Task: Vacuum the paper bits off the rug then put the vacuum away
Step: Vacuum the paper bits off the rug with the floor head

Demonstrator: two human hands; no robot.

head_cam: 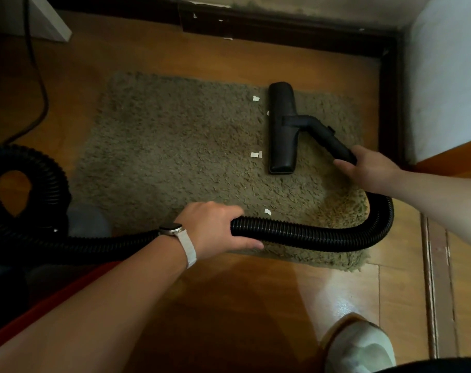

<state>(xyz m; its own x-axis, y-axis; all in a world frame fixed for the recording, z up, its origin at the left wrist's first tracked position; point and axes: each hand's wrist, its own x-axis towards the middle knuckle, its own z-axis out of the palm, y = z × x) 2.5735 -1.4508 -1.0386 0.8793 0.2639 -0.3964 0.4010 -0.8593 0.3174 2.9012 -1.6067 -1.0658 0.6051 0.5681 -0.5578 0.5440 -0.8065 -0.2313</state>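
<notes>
Right hand [368, 170]: fingers curled round the near end of the black tube [323, 133], clamped on it where it joins the hose [309, 234]. From this grip the tube runs up and away to the left into the floor head [281, 127]. The head lies flat on the rug [175, 146], its long side pointing away from the person.

Left hand [215, 230]: wrapped over the ribbed hose, fingers on the far side, thumb along the near side, closed firmly on it. A watch [171, 228] with a pale strap sits on this wrist. Between the two grips the hose lies along the near edge of the rug, then bends up to the right hand. Behind the left hand it runs back and loops into a coil [49, 168] on the left.

Paper bits, all white, all on the rug:
- one scrap [267, 211] just beyond the left hand's knuckles, just beside the hose
- a folded scrap [256, 154] near the head's near end, on its left side
- a tiny fleck [267, 113] touching the head's left edge
- a far scrap [256, 98] near the head's far end, on its left side

The rug lies on a wooden floor [229, 305]. A pale shoe [360, 345] stands below the right arm. A dark cord [38, 76] trails far left of the left hand.
</notes>
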